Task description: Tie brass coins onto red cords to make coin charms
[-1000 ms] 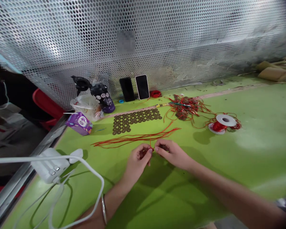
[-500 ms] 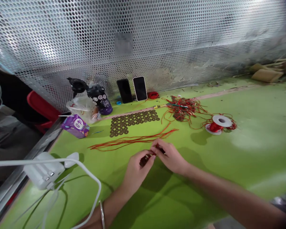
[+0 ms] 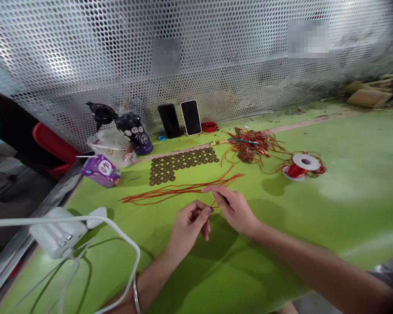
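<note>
My left hand (image 3: 190, 222) pinches a thin red cord (image 3: 215, 206) between thumb and index finger. Short strands of that cord run across to my right hand (image 3: 234, 208), which is closed on them with its index finger stretched out to the left. Whether a coin hangs from the cord is hidden by my fingers. Just beyond my hands lies a bundle of cut red cords (image 3: 170, 190). Behind it, brown round coins with holes (image 3: 183, 162) are laid out in rows on the green table (image 3: 314, 226).
A tangle of red cords and coins (image 3: 252, 146) and a spool of red cord (image 3: 304, 162) lie at the right. Two phones (image 3: 190, 117) lean on the perforated metal wall. Left are a purple box (image 3: 101, 171), a bottle (image 3: 136, 133) and a white charger (image 3: 57, 233) with cables.
My hands have drawn slightly apart, so red cord now shows between them. The right index finger has stretched out leftward. The view has shifted a little.
</note>
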The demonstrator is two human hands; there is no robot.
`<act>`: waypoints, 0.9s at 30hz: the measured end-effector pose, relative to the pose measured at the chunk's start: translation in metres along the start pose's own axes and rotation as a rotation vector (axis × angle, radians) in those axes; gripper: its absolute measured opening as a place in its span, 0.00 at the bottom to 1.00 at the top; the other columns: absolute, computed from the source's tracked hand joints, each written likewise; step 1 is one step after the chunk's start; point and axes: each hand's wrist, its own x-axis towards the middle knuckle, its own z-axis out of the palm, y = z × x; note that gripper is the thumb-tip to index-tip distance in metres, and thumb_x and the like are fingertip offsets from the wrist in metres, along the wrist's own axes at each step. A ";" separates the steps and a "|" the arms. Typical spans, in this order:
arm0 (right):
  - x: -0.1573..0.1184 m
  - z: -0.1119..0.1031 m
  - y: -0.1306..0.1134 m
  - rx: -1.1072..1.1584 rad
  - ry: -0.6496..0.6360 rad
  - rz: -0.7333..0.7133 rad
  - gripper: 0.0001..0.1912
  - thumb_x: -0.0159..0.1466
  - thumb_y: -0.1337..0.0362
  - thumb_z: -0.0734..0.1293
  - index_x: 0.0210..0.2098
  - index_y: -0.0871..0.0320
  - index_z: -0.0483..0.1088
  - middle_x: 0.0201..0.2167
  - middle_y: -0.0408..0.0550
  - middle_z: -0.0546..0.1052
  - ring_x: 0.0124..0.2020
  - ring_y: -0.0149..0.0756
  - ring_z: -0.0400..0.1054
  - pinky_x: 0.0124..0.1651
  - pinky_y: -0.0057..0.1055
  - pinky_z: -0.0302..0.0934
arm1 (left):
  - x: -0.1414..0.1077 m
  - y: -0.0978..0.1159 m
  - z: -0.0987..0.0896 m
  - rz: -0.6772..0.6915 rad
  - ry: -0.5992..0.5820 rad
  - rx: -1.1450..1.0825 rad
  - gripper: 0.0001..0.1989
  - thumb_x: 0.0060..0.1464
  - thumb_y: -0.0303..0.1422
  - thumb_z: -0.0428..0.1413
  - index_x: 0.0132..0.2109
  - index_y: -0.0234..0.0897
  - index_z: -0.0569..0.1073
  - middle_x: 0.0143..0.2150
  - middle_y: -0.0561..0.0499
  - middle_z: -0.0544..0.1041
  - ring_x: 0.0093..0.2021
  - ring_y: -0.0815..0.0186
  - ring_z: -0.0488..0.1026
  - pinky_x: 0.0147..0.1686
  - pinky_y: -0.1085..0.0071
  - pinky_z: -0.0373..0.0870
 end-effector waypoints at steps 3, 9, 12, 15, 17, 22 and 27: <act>0.002 -0.002 0.002 -0.011 -0.014 0.025 0.16 0.68 0.65 0.55 0.44 0.58 0.72 0.25 0.44 0.72 0.19 0.28 0.57 0.25 0.24 0.55 | -0.004 0.005 -0.001 0.021 0.021 0.042 0.12 0.53 0.40 0.57 0.37 0.33 0.71 0.19 0.57 0.71 0.16 0.74 0.67 0.17 0.79 0.65; 0.003 -0.009 0.005 0.035 0.034 0.073 0.16 0.68 0.62 0.55 0.46 0.56 0.71 0.25 0.44 0.69 0.21 0.29 0.55 0.25 0.25 0.52 | -0.007 0.010 -0.002 0.045 -0.023 0.076 0.13 0.57 0.38 0.54 0.46 0.35 0.70 0.27 0.54 0.76 0.22 0.71 0.73 0.25 0.76 0.72; 0.004 -0.011 0.007 0.065 0.052 0.100 0.15 0.68 0.60 0.55 0.45 0.56 0.71 0.19 0.40 0.61 0.19 0.29 0.50 0.22 0.26 0.46 | -0.006 0.011 -0.002 0.052 -0.034 0.043 0.13 0.57 0.38 0.53 0.45 0.35 0.69 0.26 0.55 0.75 0.22 0.71 0.74 0.25 0.75 0.72; 0.005 -0.011 0.008 0.080 0.062 0.116 0.15 0.68 0.60 0.56 0.43 0.57 0.72 0.17 0.38 0.56 0.19 0.29 0.48 0.22 0.26 0.45 | -0.005 0.010 -0.003 0.074 -0.024 0.016 0.12 0.58 0.39 0.53 0.45 0.36 0.66 0.26 0.56 0.74 0.22 0.70 0.74 0.26 0.74 0.72; 0.006 -0.012 0.009 0.067 0.069 0.109 0.15 0.68 0.60 0.56 0.43 0.57 0.72 0.18 0.39 0.56 0.19 0.29 0.49 0.22 0.26 0.46 | -0.004 0.009 -0.005 0.096 -0.018 0.013 0.12 0.59 0.39 0.52 0.45 0.36 0.65 0.28 0.55 0.75 0.23 0.70 0.75 0.27 0.74 0.73; 0.009 -0.016 0.010 0.005 0.021 0.067 0.14 0.68 0.62 0.55 0.43 0.58 0.70 0.19 0.38 0.57 0.20 0.29 0.51 0.24 0.26 0.47 | -0.001 0.008 -0.008 0.124 0.002 0.043 0.12 0.60 0.41 0.50 0.45 0.38 0.62 0.32 0.53 0.77 0.24 0.69 0.76 0.30 0.72 0.73; 0.018 -0.019 0.011 -0.026 -0.233 0.099 0.14 0.68 0.62 0.54 0.40 0.60 0.69 0.21 0.40 0.63 0.22 0.28 0.55 0.26 0.25 0.49 | 0.003 0.008 -0.015 0.100 0.015 0.155 0.14 0.60 0.44 0.48 0.45 0.39 0.62 0.32 0.51 0.78 0.25 0.66 0.76 0.32 0.69 0.72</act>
